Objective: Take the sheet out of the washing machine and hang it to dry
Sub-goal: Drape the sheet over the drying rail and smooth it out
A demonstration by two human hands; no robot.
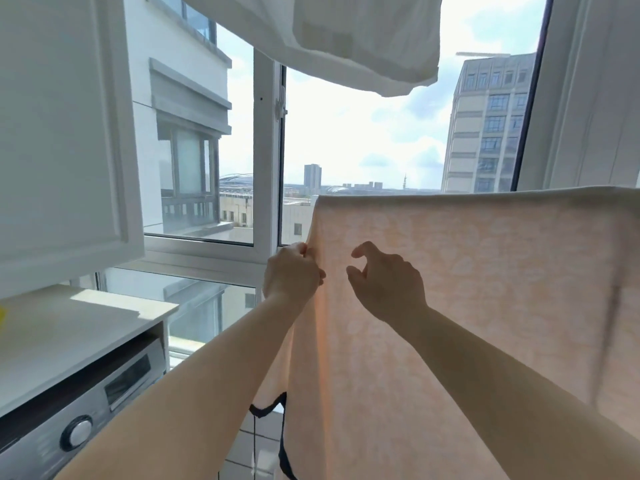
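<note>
**Obs. A:** Grip first. Left hand (292,271), centre of the frame, pinches the left vertical edge of the sheet (467,306); fingers and thumb are curled tight on the hem. Right hand (388,280), just right of it, is in front of the cloth with thumb and forefinger apart and loosely bent. It holds nothing that I can see.

**Obs. B:** Does the right hand touch the fabric?

**Obs. A:** Cannot tell. It lies against the sheet in the picture, but contact is not resolvable.

**Obs. B:** Sheet location?

**Obs. A:** Right half of the frame, hanging. Top fold runs level from centre to the right edge; whatever carries it is hidden under the fold. Pale peach, faint leaf pattern, backlit. It falls past the bottom edge of the frame.

**Obs. B:** Washing machine?

**Obs. A:** Washing machine (79,407) at lower left, silver front panel with a round dial, under a white counter (69,327). Well apart from the sheet.

**Obs. B:** Surroundings?

**Obs. A:** White cabinet door (62,133) at upper left. Window frame (265,150) behind, centre. White cloth (363,36) hanging along the top edge, above the sheet and not touching it. Dark cord (268,407) at bottom centre, beside the sheet's lower left edge, over a tiled floor (252,445).
</note>
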